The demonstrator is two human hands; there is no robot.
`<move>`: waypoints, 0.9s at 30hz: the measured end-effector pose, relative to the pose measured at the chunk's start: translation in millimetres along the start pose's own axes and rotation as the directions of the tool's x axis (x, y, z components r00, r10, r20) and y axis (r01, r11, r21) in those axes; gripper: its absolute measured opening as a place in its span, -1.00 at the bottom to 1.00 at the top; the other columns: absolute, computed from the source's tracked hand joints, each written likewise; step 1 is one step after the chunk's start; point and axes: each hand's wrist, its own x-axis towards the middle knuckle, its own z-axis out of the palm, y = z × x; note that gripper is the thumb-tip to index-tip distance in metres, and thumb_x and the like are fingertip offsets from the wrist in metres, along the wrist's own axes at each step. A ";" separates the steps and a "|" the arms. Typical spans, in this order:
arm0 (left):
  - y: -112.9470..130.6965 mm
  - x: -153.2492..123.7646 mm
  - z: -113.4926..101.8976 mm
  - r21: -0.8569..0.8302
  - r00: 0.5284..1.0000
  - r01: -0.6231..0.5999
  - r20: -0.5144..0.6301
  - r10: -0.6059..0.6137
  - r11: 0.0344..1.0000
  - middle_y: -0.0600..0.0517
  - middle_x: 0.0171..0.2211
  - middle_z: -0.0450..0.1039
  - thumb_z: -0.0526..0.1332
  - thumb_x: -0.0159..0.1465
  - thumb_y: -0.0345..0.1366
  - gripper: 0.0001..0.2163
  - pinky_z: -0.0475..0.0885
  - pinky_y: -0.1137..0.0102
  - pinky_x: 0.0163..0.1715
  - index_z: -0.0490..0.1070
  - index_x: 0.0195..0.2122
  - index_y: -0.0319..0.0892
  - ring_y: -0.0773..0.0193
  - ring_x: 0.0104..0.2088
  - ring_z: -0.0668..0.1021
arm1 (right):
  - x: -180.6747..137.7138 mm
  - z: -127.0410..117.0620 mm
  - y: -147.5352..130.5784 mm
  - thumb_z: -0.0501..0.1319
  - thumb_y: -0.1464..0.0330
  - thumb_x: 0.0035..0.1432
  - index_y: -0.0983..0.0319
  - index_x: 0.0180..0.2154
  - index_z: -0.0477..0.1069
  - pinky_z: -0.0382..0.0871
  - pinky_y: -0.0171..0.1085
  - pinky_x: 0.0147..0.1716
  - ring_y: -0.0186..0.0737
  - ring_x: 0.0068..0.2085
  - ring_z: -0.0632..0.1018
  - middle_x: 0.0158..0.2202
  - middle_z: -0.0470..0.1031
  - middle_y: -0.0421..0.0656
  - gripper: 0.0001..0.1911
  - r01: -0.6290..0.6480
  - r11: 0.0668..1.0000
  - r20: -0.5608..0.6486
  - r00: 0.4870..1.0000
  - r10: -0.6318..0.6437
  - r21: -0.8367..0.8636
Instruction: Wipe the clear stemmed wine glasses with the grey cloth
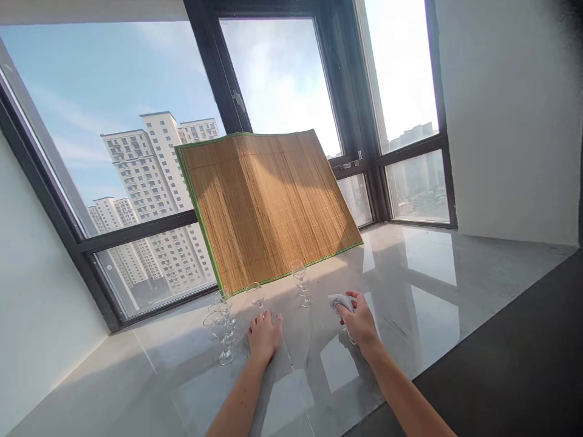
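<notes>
Head view: we see the right hand [358, 320] over the sill [410, 315], nearer its front edge than the left corner, its grip closed on a white cloth [337, 301].
Under the right hand: a small pale curve shows just below the palm; we cannot tell what it belongs to.
Left hand: the left hand [265, 338] is lowered to the sill, fingers bent and pointing toward the window edge; we cannot tell whether its grip holds anything.
Glass by the left hand: a clear stemmed glass [255, 295] has its bowl just beyond the fingers; its lower part is hidden from us.
Glasses toward the left corner: we find a cluster of stemmed glasses [217, 328] upright beside the left hand, overlapping too much to count.
Glassware between the hands: farther toward the window edge, clear glassware [299, 278] stands close before the mat; we cannot separate the overlapping outlines.
Mat: a slatted brown mat [273, 206] with green edging leans toward the window frame [207, 67], its lower edge along the sill behind the glasses.
Sill ends: we see a white wall [505, 133] at the right end and another at the left.
Outside: tall pale buildings [157, 164] rise beyond the panes.
</notes>
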 end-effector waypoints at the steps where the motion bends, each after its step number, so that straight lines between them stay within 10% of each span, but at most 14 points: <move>1: -5.9 2.4 -1.6 -0.006 0.999 0.033 0.004 -0.033 0.999 -0.18 0.28 0.21 -0.13 0.32 0.07 -0.41 0.10 -0.07 0.21 0.33 0.19 -0.18 -0.14 0.26 0.23 | -0.5 -0.4 1.4 0.25 0.19 -0.05 0.18 -0.04 0.24 0.33 -0.26 -0.53 -0.29 -0.58 0.45 -0.33 0.46 -0.21 -0.48 0.004 1.000 0.016 1.000 -0.003 -0.014; 15: -8.7 3.2 2.6 0.012 0.970 0.227 -0.092 -0.225 0.974 -0.30 0.25 0.16 0.06 0.24 -0.07 -0.46 0.07 -0.03 0.21 0.24 0.20 -0.23 -0.24 0.29 0.16 | -5.9 -2.0 3.3 0.26 0.25 -0.11 0.13 -0.13 0.38 0.31 -0.26 -0.41 -0.13 -0.36 0.53 -0.31 0.49 -0.16 -0.58 0.080 0.986 -0.019 0.996 -0.084 -0.149; 19: 14.6 -10.6 3.0 -0.124 0.993 -0.108 -0.062 0.101 0.986 -0.17 0.04 0.37 0.04 0.26 -0.13 -0.64 0.25 0.14 0.12 0.42 -0.02 -0.16 -0.01 0.11 0.38 | -2.6 -1.0 12.7 0.23 0.25 -0.09 0.13 -0.12 0.36 0.31 -0.24 -0.33 -0.10 -0.33 0.52 -0.33 0.48 -0.18 -0.59 0.156 0.966 0.016 0.988 -0.156 -0.207; 22: 30.4 -13.3 3.6 -0.193 0.912 -0.402 0.001 0.409 0.895 -0.11 0.17 0.30 0.09 0.25 -0.08 -0.60 0.18 0.16 0.21 0.41 0.07 -0.06 0.04 0.19 0.31 | 0.5 0.7 19.5 0.22 0.26 -0.06 0.13 -0.11 0.35 0.30 -0.23 -0.26 -0.09 -0.29 0.52 -0.33 0.48 -0.18 -0.60 0.199 0.945 0.017 0.979 -0.202 -0.261; 27: 46.4 -2.4 6.7 -0.226 0.825 -0.523 0.107 0.554 0.822 -0.04 0.38 0.01 0.09 0.25 0.00 -0.44 0.03 0.02 0.29 0.22 0.28 0.05 -0.08 0.32 0.16 | 3.0 4.9 25.3 0.19 0.30 0.00 0.13 -0.09 0.35 0.29 -0.22 -0.22 -0.08 -0.28 0.52 -0.32 0.49 -0.16 -0.64 0.255 0.905 0.044 0.966 -0.256 -0.339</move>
